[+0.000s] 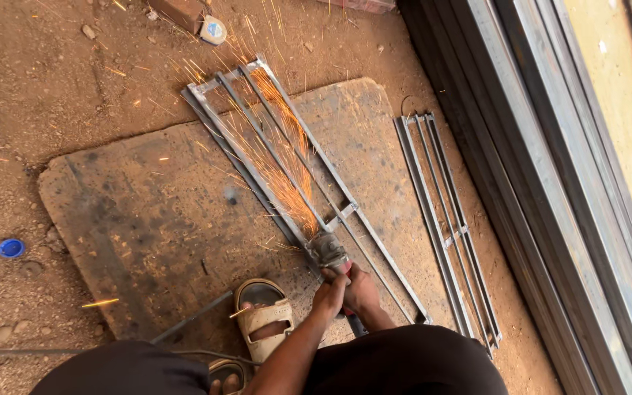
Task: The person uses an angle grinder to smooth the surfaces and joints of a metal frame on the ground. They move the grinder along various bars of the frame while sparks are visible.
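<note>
Both my hands grip an angle grinder (328, 251) low in the middle of the view. My left hand (330, 290) holds it from the left, my right hand (362, 287) from the right, close together. The grinder's disc touches a long welded metal grille frame (257, 139) lying slantwise on a worn flat board (140, 212). Orange sparks (287, 175) spray away from the disc along the frame toward the top. My foot in a tan sandal (263, 318) stands on the board just left of my hands.
A second metal grille (444, 219) lies to the right on the dirt. Long steel sections (550, 183) run along the right side. A blue cap (10, 248) lies at left, a tape measure (213, 31) near a brick at top.
</note>
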